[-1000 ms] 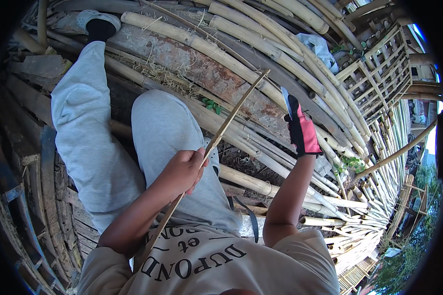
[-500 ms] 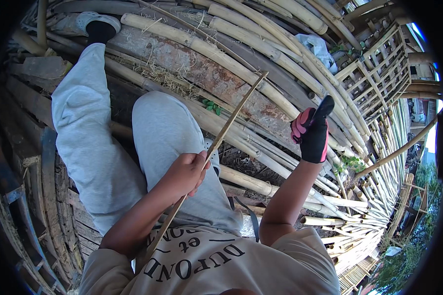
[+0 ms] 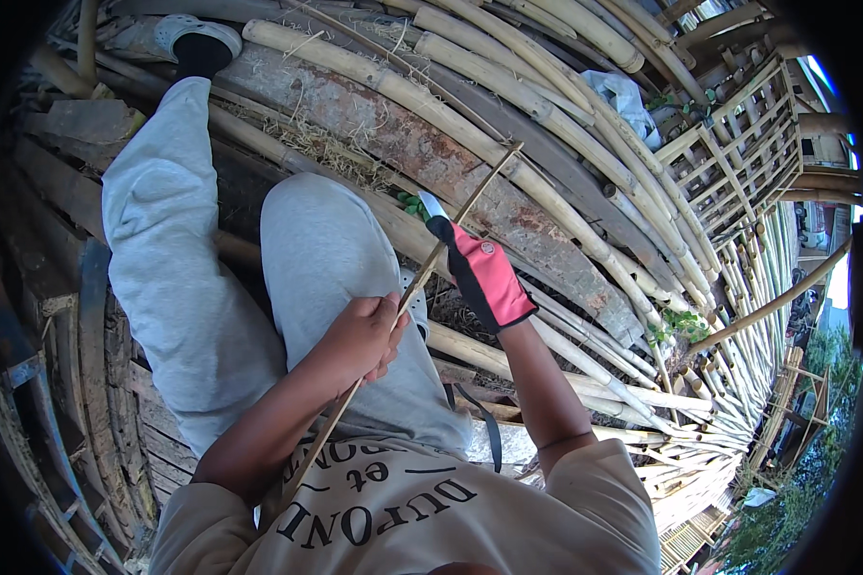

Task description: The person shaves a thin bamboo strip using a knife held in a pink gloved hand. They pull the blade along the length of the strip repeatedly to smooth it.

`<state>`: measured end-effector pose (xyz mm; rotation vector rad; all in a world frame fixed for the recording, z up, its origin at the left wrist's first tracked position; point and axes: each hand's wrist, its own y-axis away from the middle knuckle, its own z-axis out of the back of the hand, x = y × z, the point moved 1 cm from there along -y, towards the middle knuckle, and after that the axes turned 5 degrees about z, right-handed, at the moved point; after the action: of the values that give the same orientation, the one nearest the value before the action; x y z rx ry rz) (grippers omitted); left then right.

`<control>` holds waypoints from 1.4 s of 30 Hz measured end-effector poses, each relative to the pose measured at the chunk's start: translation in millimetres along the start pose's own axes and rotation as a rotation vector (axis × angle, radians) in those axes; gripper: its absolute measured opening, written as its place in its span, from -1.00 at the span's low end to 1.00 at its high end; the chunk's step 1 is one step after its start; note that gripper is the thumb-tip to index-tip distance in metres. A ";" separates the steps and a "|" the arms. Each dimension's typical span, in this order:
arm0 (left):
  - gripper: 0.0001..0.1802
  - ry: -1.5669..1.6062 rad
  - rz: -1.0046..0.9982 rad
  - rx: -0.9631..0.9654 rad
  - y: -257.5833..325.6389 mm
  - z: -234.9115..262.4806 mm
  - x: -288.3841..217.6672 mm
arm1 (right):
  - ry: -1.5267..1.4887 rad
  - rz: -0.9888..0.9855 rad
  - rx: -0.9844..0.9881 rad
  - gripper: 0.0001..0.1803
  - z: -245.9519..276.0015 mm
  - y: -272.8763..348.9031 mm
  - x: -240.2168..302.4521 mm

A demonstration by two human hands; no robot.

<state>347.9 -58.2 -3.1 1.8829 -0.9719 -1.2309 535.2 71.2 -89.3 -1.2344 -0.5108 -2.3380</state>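
Observation:
My bare left hand (image 3: pixel 360 340) is closed round a long, thin bamboo strip (image 3: pixel 489 177), in front of my bent knee. The strip slants from my chest up to the right, its far end free. On my right hand (image 3: pixel 484 273) is a pink and black glove. Its fingers are wrapped round a knife, whose handle is mostly hidden. The short pale blade (image 3: pixel 431 204) points up and left, just past the strip. My gloved hand lies against or right beside the strip, beyond my left hand; whether the blade touches it I cannot tell.
Long bamboo poles (image 3: pixel 374 77) lie across the ground ahead, with more stacked at the right. A woven bamboo lattice (image 3: pixel 738 144) stands at the upper right, near a pale plastic bag (image 3: pixel 623 101). Wooden boards (image 3: pixel 77 192) lie at the left. My grey-trousered legs (image 3: pixel 163 240) extend ahead.
My right hand has swung left with the knife, from over the poles to the bamboo strip. My left hand and the strip have hardly moved.

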 end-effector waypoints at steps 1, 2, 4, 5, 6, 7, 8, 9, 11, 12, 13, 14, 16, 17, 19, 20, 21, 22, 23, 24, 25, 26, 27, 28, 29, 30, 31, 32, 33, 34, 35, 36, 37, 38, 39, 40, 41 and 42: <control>-0.57 -0.002 0.002 0.001 1.3 0.1 1.7 | 0.126 0.105 0.022 -0.69 8.2 -1.9 -3.0; -0.57 0.017 0.015 0.025 2.6 0.1 3.5 | 0.252 0.210 0.044 -0.66 21.4 -7.5 -10.1; -0.57 0.032 0.022 0.056 1.7 -2.5 1.4 | 0.464 -0.177 0.078 -0.64 46.2 -25.3 -24.2; -0.57 -0.012 0.003 0.042 2.9 -3.4 -1.1 | 0.405 -0.035 0.068 -0.64 39.8 -16.7 -25.8; -0.57 -0.048 -0.018 0.020 0.7 -4.1 -2.6 | 0.342 0.116 0.068 -0.64 25.5 -7.2 -23.6; -0.57 -0.045 -0.011 0.019 1.5 -3.6 -0.4 | 0.074 0.041 0.171 -0.64 7.6 5.2 -8.2; -0.57 -0.001 -0.010 0.034 1.5 -2.7 0.7 | 0.172 -0.032 0.263 -0.54 1.0 7.4 -21.3; -0.57 0.038 -0.011 0.050 3.4 1.2 0.8 | 0.173 -0.013 0.277 -0.55 9.2 2.3 -4.8; -0.56 -0.007 -0.022 0.024 3.0 0.8 -1.9 | 0.475 -0.088 0.162 -0.58 32.1 -24.1 10.1; -0.56 -0.050 -0.025 0.011 1.5 -2.9 -1.8 | 0.661 -0.162 0.100 -0.60 40.4 -31.4 -3.9; -0.56 -0.044 -0.031 0.002 -0.7 -1.2 -1.6 | 0.627 -0.009 0.069 -0.61 27.3 -19.9 3.3; -0.56 -0.026 -0.028 0.006 -3.7 1.7 -0.7 | 0.589 0.144 0.038 -0.63 9.2 -9.2 11.4; -0.56 -0.023 -0.007 0.025 -0.4 0.8 3.8 | 0.380 0.475 -0.164 -0.61 -3.1 -4.6 6.5; -0.56 -0.034 -0.015 0.034 1.4 -3.4 5.5 | 0.513 0.268 -0.020 -0.61 13.8 -3.2 -3.7; -0.56 -0.043 -0.034 0.044 0.1 -4.7 4.5 | 0.560 -0.101 0.150 -0.61 42.2 -21.6 -1.7; -0.56 -0.073 -0.039 0.020 0.4 -1.9 3.9 | 0.563 -0.102 0.147 -0.61 29.7 -15.3 4.1; -0.56 -0.095 -0.048 -0.009 -3.4 -1.3 2.7 | 0.579 0.233 -0.043 -0.62 7.3 -6.0 22.0; -0.56 -0.089 -0.043 -0.012 -2.3 1.0 5.9 | 0.570 0.560 -0.229 -0.63 -8.4 7.7 35.5; -0.57 -0.021 -0.035 0.002 -2.6 3.5 8.6 | 0.341 0.247 0.137 -0.61 -6.1 15.4 19.4; -0.57 0.031 -0.025 0.032 -2.0 4.8 8.3 | 0.400 0.332 0.178 -0.57 4.7 9.0 17.6; -0.57 0.013 -0.026 0.027 -3.3 2.9 7.1 | 0.479 0.174 0.135 -0.55 20.9 -2.1 6.7; -0.57 0.009 -0.029 0.028 -3.4 1.9 3.2 | 0.554 0.014 0.092 -0.53 31.4 -8.2 -2.8; -0.57 -0.013 -0.031 0.007 -0.6 3.5 2.1 | 0.516 -0.071 0.060 -0.52 24.5 -4.2 6.0; -0.58 -0.037 -0.039 -0.005 -2.8 1.4 -0.3 | 0.519 0.163 0.008 -0.56 6.4 9.4 7.7; -0.58 -0.033 -0.037 -0.006 -4.4 -2.4 1.8 | 0.436 0.165 -0.041 -0.57 -11.4 21.4 4.6; -0.57 -0.010 -0.037 -0.003 -4.5 -2.0 7.0 | 0.348 0.157 -0.091 -0.58 -25.6 31.4 3.2; -0.57 0.012 -0.043 -0.004 -3.2 0.9 8.0 | 0.294 0.296 0.057 -0.58 -2.0 22.8 18.8; -0.57 0.012 -0.040 -0.006 -0.4 3.9 7.7 | 0.261 0.084 0.147 -0.56 5.0 17.3 15.9; -0.57 -0.008 -0.032 -0.001 -2.1 3.5 5.9 | 0.377 -0.087 0.201 -0.56 11.3 10.9 19.0; -0.57 -0.027 -0.023 0.003 -3.9 3.6 4.2 | 0.490 -0.260 0.254 -0.56 16.3 7.6 21.4; -0.57 -0.027 -0.025 0.005 -5.9 5.8 2.4 | 0.354 -0.096 0.158 -0.55 -2.0 16.5 17.2; -0.56 -0.010 -0.010 0.007 -4.2 10.4 2.2 | 0.211 0.064 0.067 -0.55 -20.8 26.2 27.0; -0.56 0.007 0.005 0.008 -2.5 13.0 3.2 | 0.156 0.218 0.023 -0.58 -22.0 28.6 31.9; -0.56 0.009 0.010 0.005 -0.8 11.2 6.2 | 0.065 0.113 0.136 -0.66 -6.6 26.8 30.2; -0.56 -0.004 -0.012 0.017 -1.7 5.3 5.3 | 0.069 0.113 0.128 -0.66 -4.9 25.5 20.3; -0.56 -0.014 -0.031 0.029 -4.0 1.8 5.0 | -0.085 0.015 0.034 -0.67 -7.2 24.8 4.6; -0.56 -0.017 -0.033 0.034 -5.6 1.2 2.8 | -0.239 -0.081 -0.061 -0.54 -8.7 25.7 -10.7; -0.56 0.025 -0.015 -0.002 -5.1 6.9 3.2 | -0.249 -0.108 0.008 -0.50 -22.4 24.8 9.4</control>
<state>343.4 -59.4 -11.0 1.9026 -0.9455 -1.2138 528.8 37.2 -90.4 -1.5391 -0.6833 -2.2776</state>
